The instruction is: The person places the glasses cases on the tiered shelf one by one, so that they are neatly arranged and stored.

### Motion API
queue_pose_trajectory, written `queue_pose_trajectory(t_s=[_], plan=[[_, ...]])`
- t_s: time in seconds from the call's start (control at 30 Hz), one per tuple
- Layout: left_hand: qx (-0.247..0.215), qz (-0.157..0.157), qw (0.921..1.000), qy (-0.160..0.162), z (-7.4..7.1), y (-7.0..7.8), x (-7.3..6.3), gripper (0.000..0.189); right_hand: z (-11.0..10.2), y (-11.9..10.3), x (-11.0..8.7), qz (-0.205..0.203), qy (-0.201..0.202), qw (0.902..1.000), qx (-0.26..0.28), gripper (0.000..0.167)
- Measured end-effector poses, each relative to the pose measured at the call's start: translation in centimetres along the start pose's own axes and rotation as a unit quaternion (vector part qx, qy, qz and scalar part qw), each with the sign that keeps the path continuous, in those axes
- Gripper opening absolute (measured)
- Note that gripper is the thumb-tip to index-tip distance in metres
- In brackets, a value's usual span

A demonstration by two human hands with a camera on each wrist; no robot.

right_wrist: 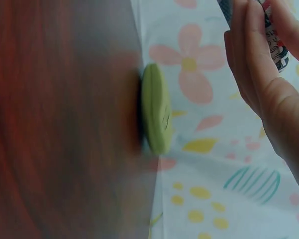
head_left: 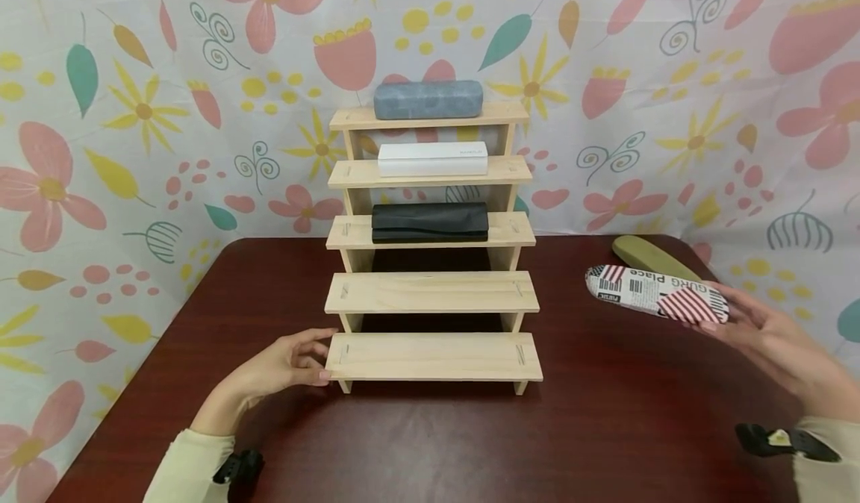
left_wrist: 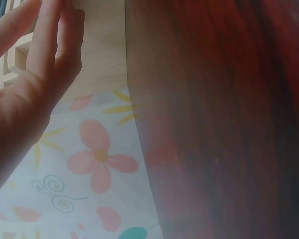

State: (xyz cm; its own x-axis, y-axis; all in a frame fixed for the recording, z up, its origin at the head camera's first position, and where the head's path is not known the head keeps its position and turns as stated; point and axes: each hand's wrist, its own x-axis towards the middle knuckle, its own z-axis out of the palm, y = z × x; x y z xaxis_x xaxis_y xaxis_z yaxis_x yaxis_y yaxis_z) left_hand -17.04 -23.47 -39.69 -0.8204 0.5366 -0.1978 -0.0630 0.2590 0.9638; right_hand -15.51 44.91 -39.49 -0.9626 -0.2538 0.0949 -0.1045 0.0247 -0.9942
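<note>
My right hand [head_left: 773,339] pinches one end of a glasses case [head_left: 655,294] with newspaper and flag print, held up over the right side of the table. In the right wrist view its fingers and thumb lie along both sides of the case. A tiered wooden display stand [head_left: 433,357] of stepped shelves stands in the middle. At the left end of its lowest shelf my left hand [head_left: 289,365] grips the edge, thumb at the front corner. On the upper shelves lie a blue case [head_left: 428,100], a white case [head_left: 433,160] and a black case [head_left: 430,223].
A green glasses case [head_left: 652,255] lies on the table at the back right, partly behind the printed one. The dark red-brown table [head_left: 430,443] runs back to a flower-patterned cloth [head_left: 134,152]. The two lower shelves bear nothing.
</note>
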Motion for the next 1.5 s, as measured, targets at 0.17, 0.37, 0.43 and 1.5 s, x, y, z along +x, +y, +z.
queue_pose_trajectory(t_s=[0.17,0.37,0.43,1.5], plan=[[0.003,-0.001,1.0000,0.002,-0.1,0.0,0.0,0.080,1.5,-0.8,1.1,-0.027,-0.026,0.9989,0.029,0.061],[0.001,-0.001,1.0000,0.001,-0.2,0.0,-0.1,0.080,3.2,-1.3,2.1,-0.054,-0.063,0.9938,0.073,0.064],[0.001,0.000,1.0000,0.001,-0.2,0.0,-0.1,0.080,3.8,-1.5,2.4,-0.059,-0.069,0.9931,0.075,0.065],[-0.008,0.002,1.0000,-0.005,-0.1,-0.2,0.1,0.082,17.5,-5.5,8.9,0.001,-0.062,0.9973,-0.039,0.065]])
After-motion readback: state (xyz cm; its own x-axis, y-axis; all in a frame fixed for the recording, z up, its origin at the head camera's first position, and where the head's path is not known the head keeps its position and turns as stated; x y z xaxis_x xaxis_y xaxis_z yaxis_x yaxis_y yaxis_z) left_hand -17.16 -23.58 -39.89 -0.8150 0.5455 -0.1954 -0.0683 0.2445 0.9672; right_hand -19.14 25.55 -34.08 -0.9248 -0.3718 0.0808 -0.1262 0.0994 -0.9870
